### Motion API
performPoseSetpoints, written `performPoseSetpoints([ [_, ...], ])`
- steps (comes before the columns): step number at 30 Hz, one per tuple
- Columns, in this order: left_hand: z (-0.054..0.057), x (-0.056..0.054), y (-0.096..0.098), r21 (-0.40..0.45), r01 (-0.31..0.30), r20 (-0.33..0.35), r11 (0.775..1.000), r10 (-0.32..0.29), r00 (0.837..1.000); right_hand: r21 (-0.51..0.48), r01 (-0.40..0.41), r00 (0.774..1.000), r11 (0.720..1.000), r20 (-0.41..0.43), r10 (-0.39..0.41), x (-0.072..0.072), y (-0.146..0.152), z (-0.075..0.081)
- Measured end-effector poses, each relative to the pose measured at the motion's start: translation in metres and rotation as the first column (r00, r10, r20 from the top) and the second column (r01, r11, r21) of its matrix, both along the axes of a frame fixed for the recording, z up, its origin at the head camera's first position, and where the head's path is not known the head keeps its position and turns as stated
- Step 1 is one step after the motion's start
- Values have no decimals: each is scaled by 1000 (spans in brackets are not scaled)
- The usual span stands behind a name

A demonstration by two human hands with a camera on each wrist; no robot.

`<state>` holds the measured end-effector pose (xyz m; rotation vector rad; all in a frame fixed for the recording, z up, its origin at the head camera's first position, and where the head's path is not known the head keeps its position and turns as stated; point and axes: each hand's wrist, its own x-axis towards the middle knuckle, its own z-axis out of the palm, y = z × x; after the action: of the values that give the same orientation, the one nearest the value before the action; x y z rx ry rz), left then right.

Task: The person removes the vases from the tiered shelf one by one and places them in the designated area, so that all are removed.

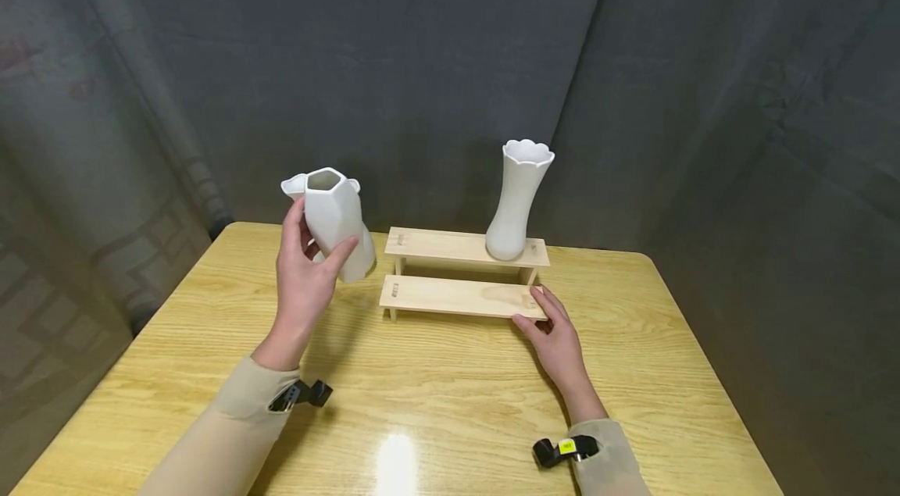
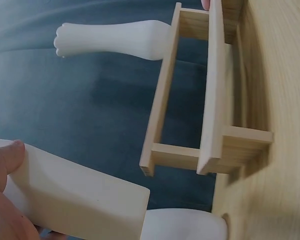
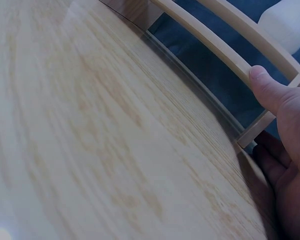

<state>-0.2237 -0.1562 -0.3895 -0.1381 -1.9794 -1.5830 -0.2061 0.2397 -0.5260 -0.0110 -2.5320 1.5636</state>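
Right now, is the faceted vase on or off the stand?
Off: the left hand holds the faceted vase clear of the wooden stand.

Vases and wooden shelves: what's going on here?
A person's left hand holds a faceted white vase clear of the table. The right hand grips the lower shelf at its right end. A scalloped white vase stands on the upper shelf, and another white vessel is behind the held vase.
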Motion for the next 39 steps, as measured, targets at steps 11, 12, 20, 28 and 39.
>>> performPoseSetpoints([
  [11,-26,-13,-7,-8,-15,36,1000,15,999,-4,4,1000,1000,13,-4,0,0,0],
  [12,-28,-14,-7,-8,-15,41,1000,15,999,-6,4,1000,1000,13,-4,0,0,0],
  [20,-40,-21,-10,-8,-24,70,1000,24,997,1,8,1000,1000,11,-8,0,-1,1],
  [28,-53,-27,-11,-15,-12,88,1000,13,996,15,16,1000,1000,1,-16,1,-2,2],
  [39,-60,-30,-11,-8,-17,111,1000,18,994,8,5,1000,1000,1,-5,2,-2,3],
])
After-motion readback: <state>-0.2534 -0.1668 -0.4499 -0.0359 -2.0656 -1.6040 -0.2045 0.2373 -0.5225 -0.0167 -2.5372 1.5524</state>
